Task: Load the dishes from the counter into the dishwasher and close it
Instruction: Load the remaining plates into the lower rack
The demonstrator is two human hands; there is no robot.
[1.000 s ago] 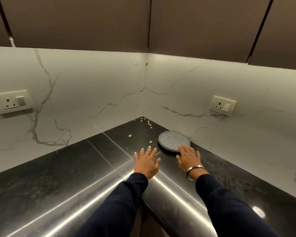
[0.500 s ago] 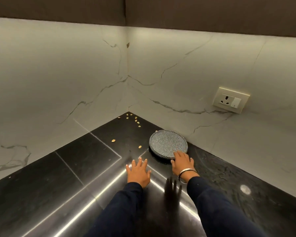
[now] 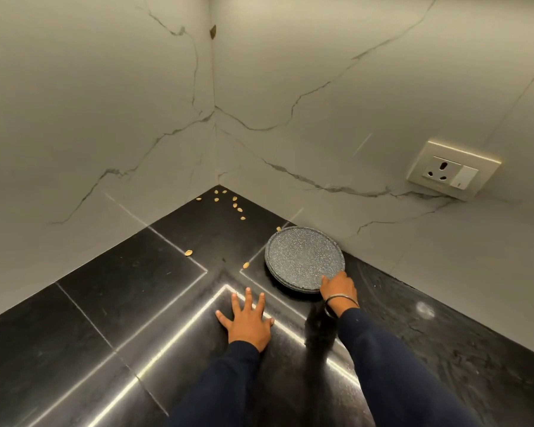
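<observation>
Plates (image 3: pixel 304 257) (looked like a small stack, two or three rims showing) sat on the black counter (image 3: pixel 105 318) near the corner, close beside the right wall. Right hand (image 3: pixel 338 286) was at the near rim, fingers curled over the edge and gripping it, bangle on the wrist. Left hand (image 3: pixel 247 322) lay flat on the counter just left of the plates, fingers spread, holding nothing, not touching them. Seeds (image 3: pixel 233 203) were scattered toward the corner, a couple just beside the plates. Socket (image 3: pixel 452 171) on the right wall. Dishwasher not in view.

Handling guess: stiff, speckled stoneware-type, probably heavy as a stack, breakable, and the glossy counter would let it slide. Best hold is likely opposite rims with both hands, thumbs on top, lifted level so the stack doesn't shift.
</observation>
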